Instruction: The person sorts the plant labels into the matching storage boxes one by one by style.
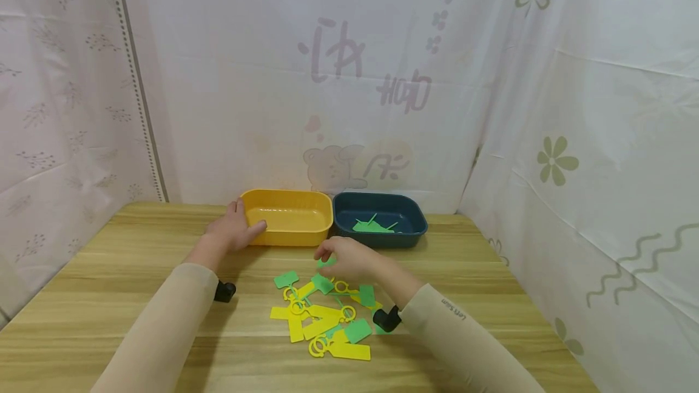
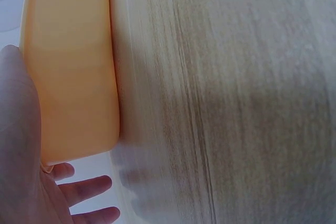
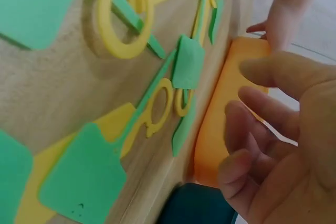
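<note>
My left hand [image 1: 232, 228] rests against the left end of a yellow plastic bin [image 1: 292, 238]. Its thumb [image 2: 16, 93] lies over the rim, while several spread fingers [image 2: 86, 190] reach past the bin's end. My right hand [image 1: 349, 258] hovers over the far side of a pile of plastic tags, near the bin fronts. Its fingers [image 3: 252, 129] are loosely bent, with nothing visible between them. Yellow tags [image 1: 349, 352] with ring loops and green tags [image 1: 357, 330] with thin straps overlap on the table. Beneath the right hand lies a green tag [image 1: 326, 263], partly hidden.
A dark blue bin [image 1: 409, 240] stands directly right of the yellow one and contains several green tags [image 1: 371, 227]. No tags show inside the yellow bin. The wooden table [image 1: 109, 296] ends at a patterned curtain [image 1: 229, 77] behind the bins; another curtain hangs at the right.
</note>
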A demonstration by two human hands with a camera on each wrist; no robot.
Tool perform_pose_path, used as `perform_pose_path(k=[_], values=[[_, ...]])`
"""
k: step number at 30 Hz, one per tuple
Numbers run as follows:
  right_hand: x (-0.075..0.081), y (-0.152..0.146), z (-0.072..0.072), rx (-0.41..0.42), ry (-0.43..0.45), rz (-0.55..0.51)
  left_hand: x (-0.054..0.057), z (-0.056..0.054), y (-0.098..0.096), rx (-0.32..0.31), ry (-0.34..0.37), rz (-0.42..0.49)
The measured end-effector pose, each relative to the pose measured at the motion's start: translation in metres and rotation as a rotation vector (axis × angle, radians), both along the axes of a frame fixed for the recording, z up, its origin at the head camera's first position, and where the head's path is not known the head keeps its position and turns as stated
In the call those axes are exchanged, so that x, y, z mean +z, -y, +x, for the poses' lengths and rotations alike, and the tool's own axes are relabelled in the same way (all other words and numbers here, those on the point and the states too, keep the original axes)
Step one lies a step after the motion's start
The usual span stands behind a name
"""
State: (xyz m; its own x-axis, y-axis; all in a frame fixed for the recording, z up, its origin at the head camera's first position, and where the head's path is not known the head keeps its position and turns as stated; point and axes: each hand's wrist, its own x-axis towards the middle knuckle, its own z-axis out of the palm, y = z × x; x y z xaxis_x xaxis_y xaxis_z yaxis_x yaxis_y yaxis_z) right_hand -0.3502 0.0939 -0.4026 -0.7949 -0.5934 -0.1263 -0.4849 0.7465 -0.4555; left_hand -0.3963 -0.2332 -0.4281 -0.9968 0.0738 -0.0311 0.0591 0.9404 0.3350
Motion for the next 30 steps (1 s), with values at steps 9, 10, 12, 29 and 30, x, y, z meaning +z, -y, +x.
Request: perform_pose_path(k=[9, 10, 12, 29, 30], values=[[-0.014, 0.005, 0.002, 0.192, -0.081, 0.192, 0.0, -0.001, 0.0, 0.0, 0.001, -0.002], [-0.015, 0.005, 0.003, 0.203, -0.097, 0.207, 0.0, -0.001, 0.0, -0.001, 0.0, -0.004], [-0.017, 0.005, 0.003, 0.212, -0.11, 0.226, 0.0, -0.001, 0.001, 0.0, 0.0, -0.006], [-0.009, -0.001, 0.005, 0.187, -0.142, 0.202, -0.002, -0.001, 0.0, 0.008, -0.009, -0.002], [-0.008, -0.002, 0.004, 0.189, -0.144, 0.201, -0.002, -0.001, 0.0, 0.006, -0.009, -0.002]])
